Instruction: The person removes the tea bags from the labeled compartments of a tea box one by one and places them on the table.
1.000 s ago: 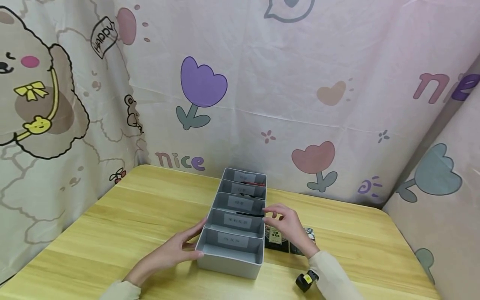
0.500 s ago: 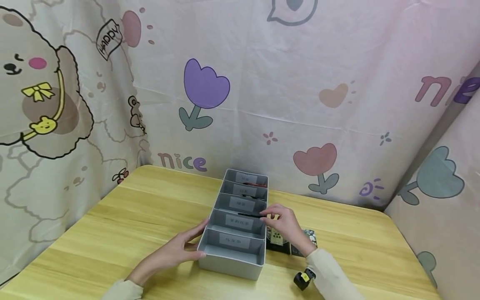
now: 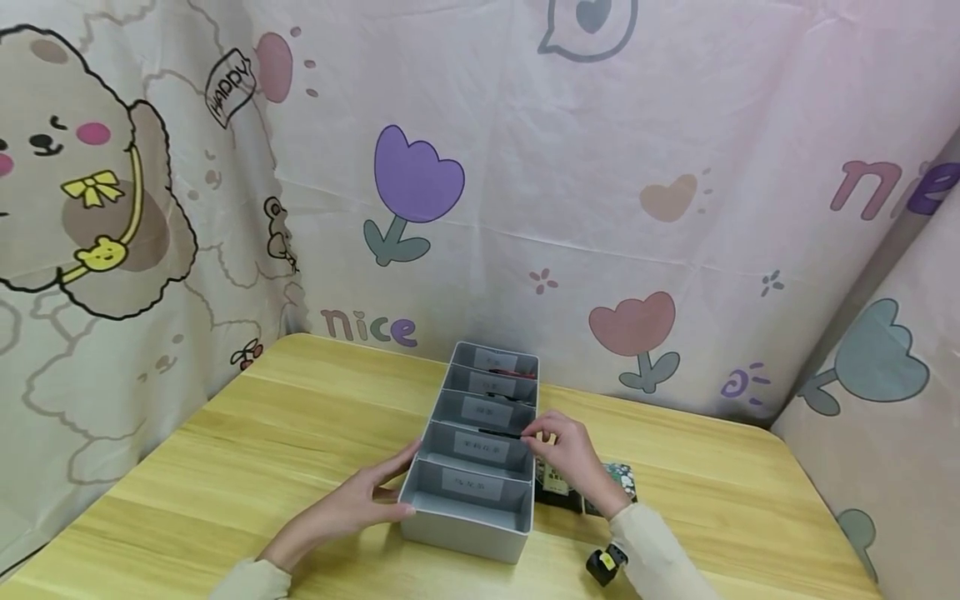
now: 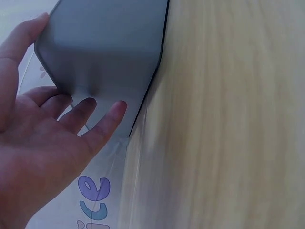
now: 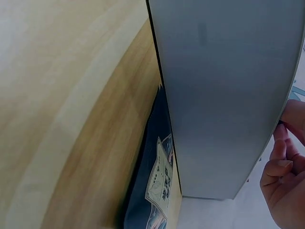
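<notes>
A long grey divided box [image 3: 465, 533] stands on the table, a paper label in each compartment. My left hand [image 3: 352, 504] rests on its left side, thumb at the near corner, fingers lightly bent along the wall; the left wrist view shows the fingertips [image 4: 116, 112] against it. At the right rim my right hand [image 3: 573, 458] pinches the end of a thin dark packet [image 3: 498, 432], seen edge-on by the divider of the third and fourth compartments. Most of that packet is hidden inside. In the right wrist view, the fingers [image 5: 283, 148] meet at the rim.
Dark tea packets [image 3: 558, 496] with pale labels lie right of the box, partly under my right forearm. A red-edged packet [image 3: 513, 373] and another dark one [image 3: 508, 398] stand in the farther compartments. A printed curtain [image 3: 495, 250] hangs behind the table [image 3: 300, 400].
My right fingers have closed together and shifted slightly left over the rim onto the packet's end. The left hand and box stay together; the head view has shifted slightly.
</notes>
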A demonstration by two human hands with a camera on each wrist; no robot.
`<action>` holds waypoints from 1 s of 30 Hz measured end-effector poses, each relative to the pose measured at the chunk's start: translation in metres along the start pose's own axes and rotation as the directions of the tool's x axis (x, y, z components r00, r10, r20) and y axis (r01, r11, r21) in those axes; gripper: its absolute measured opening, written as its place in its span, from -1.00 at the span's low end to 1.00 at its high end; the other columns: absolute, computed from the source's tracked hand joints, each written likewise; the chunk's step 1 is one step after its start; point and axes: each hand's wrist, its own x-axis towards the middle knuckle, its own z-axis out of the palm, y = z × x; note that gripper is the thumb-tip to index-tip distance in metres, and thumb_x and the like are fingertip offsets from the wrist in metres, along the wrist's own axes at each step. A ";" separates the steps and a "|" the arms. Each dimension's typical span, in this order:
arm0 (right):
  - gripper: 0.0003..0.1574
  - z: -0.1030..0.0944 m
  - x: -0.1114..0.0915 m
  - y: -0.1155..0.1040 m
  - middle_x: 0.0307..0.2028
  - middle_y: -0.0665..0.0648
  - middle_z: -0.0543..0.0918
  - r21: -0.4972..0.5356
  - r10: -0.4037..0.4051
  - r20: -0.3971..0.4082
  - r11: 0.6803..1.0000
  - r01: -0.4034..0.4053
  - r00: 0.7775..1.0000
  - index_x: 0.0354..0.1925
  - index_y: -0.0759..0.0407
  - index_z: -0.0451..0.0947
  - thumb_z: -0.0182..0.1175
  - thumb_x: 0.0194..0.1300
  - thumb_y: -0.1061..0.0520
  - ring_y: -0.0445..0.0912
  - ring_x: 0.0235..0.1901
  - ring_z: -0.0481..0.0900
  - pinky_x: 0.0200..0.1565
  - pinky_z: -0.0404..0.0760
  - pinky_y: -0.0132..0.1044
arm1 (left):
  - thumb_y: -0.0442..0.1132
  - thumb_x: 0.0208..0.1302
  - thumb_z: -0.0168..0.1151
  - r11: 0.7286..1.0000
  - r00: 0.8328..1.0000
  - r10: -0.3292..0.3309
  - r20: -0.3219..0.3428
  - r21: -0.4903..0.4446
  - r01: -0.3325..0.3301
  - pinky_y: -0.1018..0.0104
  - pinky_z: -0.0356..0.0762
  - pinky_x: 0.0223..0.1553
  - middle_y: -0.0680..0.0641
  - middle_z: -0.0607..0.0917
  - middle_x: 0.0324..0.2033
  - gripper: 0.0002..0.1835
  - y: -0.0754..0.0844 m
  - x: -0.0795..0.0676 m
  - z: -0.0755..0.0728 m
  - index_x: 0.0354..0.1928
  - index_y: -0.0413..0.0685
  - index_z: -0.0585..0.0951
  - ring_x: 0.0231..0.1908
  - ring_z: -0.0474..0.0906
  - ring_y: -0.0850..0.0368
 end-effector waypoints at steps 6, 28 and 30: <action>-0.96 -0.001 0.000 -0.001 -0.36 -0.09 0.62 0.010 -0.011 -0.003 1.000 0.011 1.000 -0.36 0.14 0.72 0.34 0.21 0.25 -0.19 -0.40 0.44 -0.50 0.48 -0.39 | -0.29 0.29 0.25 1.000 1.000 0.003 -0.009 0.025 -0.003 0.17 0.42 0.17 -0.39 -0.03 0.43 -0.12 0.000 -0.001 0.001 0.50 -0.20 -0.05 0.34 0.03 -0.40; -0.83 -0.002 0.004 -0.006 -0.39 -0.16 0.58 -0.045 -0.118 -0.056 0.992 0.116 0.991 -0.35 0.03 0.63 0.32 0.19 0.31 -0.26 -0.49 0.40 -0.51 0.47 -0.40 | -0.26 0.29 0.27 0.999 1.000 -0.012 -0.016 0.038 0.013 0.13 0.43 0.17 -0.37 -0.02 0.43 -0.13 0.001 -0.001 0.002 0.50 -0.19 -0.01 0.32 0.01 -0.34; -0.84 -0.003 0.005 -0.006 -0.39 -0.16 0.58 -0.049 -0.138 -0.058 0.990 0.136 0.989 -0.34 0.04 0.62 0.32 0.19 0.31 -0.27 -0.49 0.40 -0.52 0.47 -0.40 | -0.26 0.29 0.27 0.999 1.000 -0.011 -0.017 0.041 0.011 0.12 0.43 0.17 -0.37 -0.02 0.43 -0.13 0.001 -0.002 0.002 0.50 -0.19 -0.01 0.32 0.02 -0.34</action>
